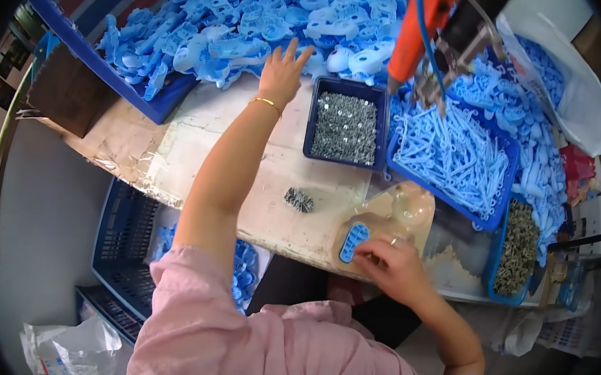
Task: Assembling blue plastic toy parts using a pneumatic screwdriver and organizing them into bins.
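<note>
Head view, looking down: the left hand [281, 72] reaches to the upper centre, fingers spread open, touching a heap of pale blue plastic moulded parts [259, 17]. The right hand [388, 265], lower centre, pinches one blue perforated plastic piece [353, 241] at the edge of the worn beige counter [244, 168]. Between them sit a dark blue tray of small grey screws [345, 127] and a loose screw cluster [299, 200]. Judging by the full heap, most parts remain unhandled.
</note>
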Demonstrator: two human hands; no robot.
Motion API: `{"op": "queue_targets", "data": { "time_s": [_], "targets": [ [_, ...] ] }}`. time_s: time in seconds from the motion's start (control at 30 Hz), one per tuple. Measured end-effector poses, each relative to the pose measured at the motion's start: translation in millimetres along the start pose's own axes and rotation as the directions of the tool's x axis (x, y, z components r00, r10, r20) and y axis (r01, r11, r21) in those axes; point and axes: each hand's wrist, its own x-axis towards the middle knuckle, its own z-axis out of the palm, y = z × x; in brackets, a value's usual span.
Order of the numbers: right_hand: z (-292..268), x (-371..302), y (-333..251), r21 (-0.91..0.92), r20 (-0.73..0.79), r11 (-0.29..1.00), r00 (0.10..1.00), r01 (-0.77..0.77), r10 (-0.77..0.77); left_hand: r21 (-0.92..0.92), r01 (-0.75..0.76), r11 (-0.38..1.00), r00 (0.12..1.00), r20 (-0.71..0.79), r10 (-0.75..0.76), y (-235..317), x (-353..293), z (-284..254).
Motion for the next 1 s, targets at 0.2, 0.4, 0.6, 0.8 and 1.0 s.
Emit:
{"op": "queue_targets", "data": {
  "time_s": [0.2, 0.4, 0.6, 0.8, 1.0],
  "targets": [
    [-4.9, -12.2, 11.0, -0.003, 0.001, 0.993, 0.993, -0.118, 0.118, 0.233, -0.141, 0.962, 0.977, 0.191, 0.097, -30.0, 20.5, -10.0],
    [-7.2, -5.8, 4.0, 0.066, -0.019, 0.984, 0.986, -0.163, 0.164, -0.106, 0.264, 0.959, 0.951, 0.192, -0.241, -54.8, 1.8, -119.9],
    [-2.3, 2.1, -24.4, -0.131, -0.275, 0.981, 0.945, 0.146, -0.177, -0.679, 0.633, 0.371, 0.772, 0.586, -0.245, -5.5, -73.2, -209.3],
    [15.0, 13.8, -47.9, -0.539, -0.065, 0.785, 0.914, 0.306, -0.401, -0.704, 0.696, 0.138, 0.678, 0.709, 0.196, 108.5, -133.9, -210.0],
    [-8.7, -16.4, -18.9, -0.634, -0.204, 0.754, 0.902, 0.175, -0.380, -0.826, 0.548, 0.128, 0.820, 0.561, 0.109, 138.1, -148.1, -190.3]
  ]
}}
